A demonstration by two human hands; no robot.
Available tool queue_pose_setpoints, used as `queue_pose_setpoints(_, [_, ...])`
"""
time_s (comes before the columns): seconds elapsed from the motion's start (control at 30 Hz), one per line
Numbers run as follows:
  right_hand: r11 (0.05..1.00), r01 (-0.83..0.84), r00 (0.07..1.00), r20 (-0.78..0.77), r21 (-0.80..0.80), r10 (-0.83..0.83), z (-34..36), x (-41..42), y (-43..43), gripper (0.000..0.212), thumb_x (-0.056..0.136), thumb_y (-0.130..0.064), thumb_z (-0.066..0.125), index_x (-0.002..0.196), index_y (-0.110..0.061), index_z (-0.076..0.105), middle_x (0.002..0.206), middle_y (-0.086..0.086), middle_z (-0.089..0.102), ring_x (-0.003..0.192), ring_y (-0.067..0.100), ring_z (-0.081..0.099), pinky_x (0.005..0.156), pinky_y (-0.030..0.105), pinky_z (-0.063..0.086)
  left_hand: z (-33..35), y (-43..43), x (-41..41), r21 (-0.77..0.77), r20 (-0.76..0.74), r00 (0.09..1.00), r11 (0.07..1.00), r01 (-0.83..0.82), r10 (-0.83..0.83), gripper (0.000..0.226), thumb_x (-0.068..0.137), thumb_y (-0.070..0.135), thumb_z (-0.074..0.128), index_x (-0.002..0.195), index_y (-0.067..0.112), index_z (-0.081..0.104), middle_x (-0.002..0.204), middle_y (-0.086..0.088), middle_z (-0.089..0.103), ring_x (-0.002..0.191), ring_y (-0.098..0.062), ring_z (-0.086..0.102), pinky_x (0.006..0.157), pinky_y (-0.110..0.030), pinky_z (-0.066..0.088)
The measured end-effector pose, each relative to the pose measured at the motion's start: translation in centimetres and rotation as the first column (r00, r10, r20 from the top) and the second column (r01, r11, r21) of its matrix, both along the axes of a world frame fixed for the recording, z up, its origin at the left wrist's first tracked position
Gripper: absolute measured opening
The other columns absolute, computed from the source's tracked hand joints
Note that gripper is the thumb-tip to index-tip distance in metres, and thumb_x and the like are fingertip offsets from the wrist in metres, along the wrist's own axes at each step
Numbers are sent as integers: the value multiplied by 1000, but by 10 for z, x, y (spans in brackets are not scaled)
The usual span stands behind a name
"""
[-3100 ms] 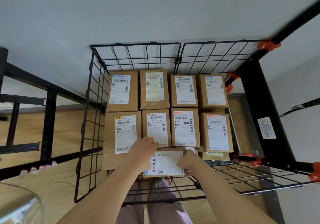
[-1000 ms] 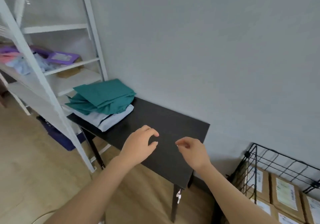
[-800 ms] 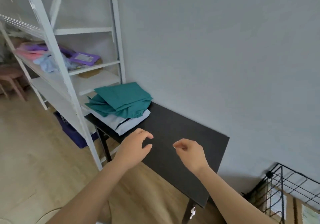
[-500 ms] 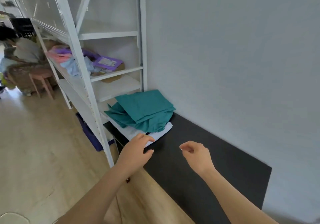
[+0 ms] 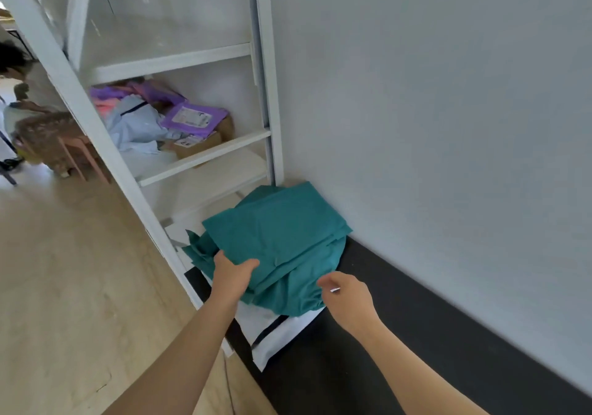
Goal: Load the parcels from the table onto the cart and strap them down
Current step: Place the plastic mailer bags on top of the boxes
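at far left, a white shelf rack holds purple mailers and a pale blue bag. your left hand grasps the near left edge of the teal parcels, thumb lying on top. the teal parcels are stacked at the desk's left end, against the rack, on top of a white parcel. your right hand hovers just beside their near right edge, released, with fingers loosely curled. the black desk runs rightward along the grey wall.
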State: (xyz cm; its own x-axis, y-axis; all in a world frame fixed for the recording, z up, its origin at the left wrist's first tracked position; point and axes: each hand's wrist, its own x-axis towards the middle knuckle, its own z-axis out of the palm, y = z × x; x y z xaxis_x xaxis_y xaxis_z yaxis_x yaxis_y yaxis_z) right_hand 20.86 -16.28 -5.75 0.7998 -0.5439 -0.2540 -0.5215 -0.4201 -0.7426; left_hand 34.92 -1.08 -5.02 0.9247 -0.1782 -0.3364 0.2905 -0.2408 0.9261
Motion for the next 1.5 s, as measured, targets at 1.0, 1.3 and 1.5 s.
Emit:
queue_pose_setpoints(1.0, [865,495,828,254,86,-499,68,50,-34,16,95,-16,49,85,-7,59,79,10,71,69,20,69,76,48,56,130,-81,54,-558,-106,789,693,457,-606,32,91,40,55,102,11,61,110,-8,67,104,-19,62,90,-36,51])
queue_pose_setpoints(1.3, [724,623,631,357,297,-689,98,7,-55,12,95,-20,55,84,-15,57,76,3,66,50,16,59,61,32,56,82,-95,40,-129,-3,840,833,538,-543,55,87,32,64,135,14,42,132,-4,47,108,-15,45,88,-31,41])
queue_pose_setpoints(1.5, [729,642,670,288,237,-684,88,-22,-59,13,95,-20,54,89,-9,60,76,5,67,49,15,57,62,33,55,73,-114,13,-31,0,657,657,753,-754,34,87,18,64,119,18,54,113,2,58,94,-9,56,83,-25,44])
